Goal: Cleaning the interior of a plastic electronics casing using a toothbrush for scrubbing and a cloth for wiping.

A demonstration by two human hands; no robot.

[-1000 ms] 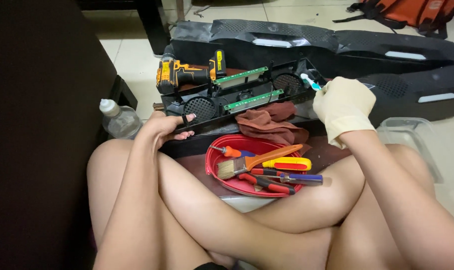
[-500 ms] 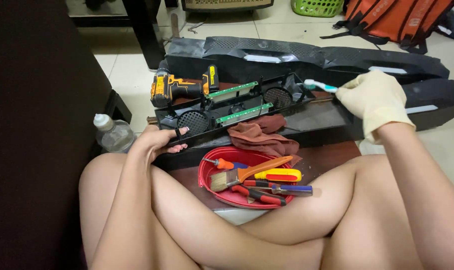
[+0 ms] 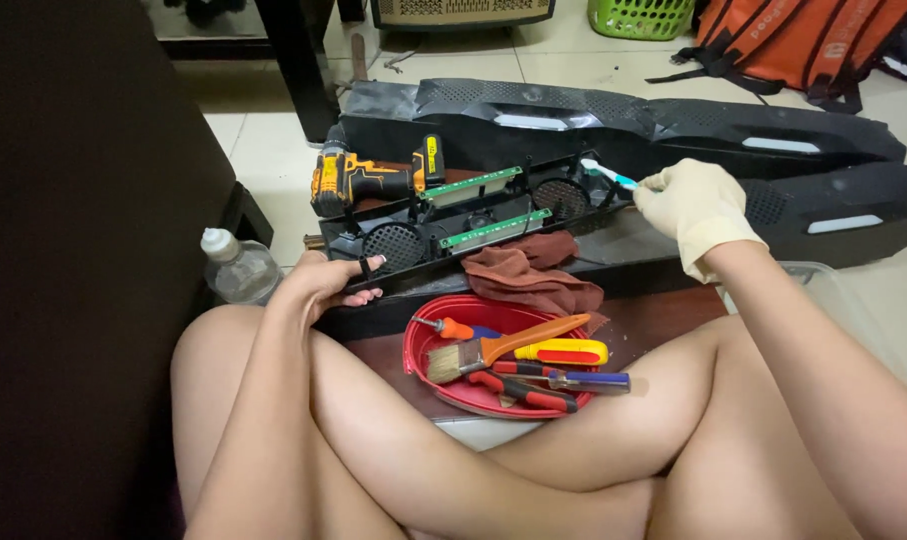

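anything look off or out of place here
Only the right hand wears a glove; the left hand is bare. A cordless drill lies on its side on the opened black frame, and a brown rag is bunched against it. Nothing looks spilled or broken.

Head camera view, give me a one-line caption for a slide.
Gloved right hand brushes a black speaker frame with a toothbrush; left hand steadies it.

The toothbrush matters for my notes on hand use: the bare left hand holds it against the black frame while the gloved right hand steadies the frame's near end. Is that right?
The hands are swapped. In the head view the gloved right hand holds the toothbrush to the black frame, and the bare left hand steadies the frame's near end.
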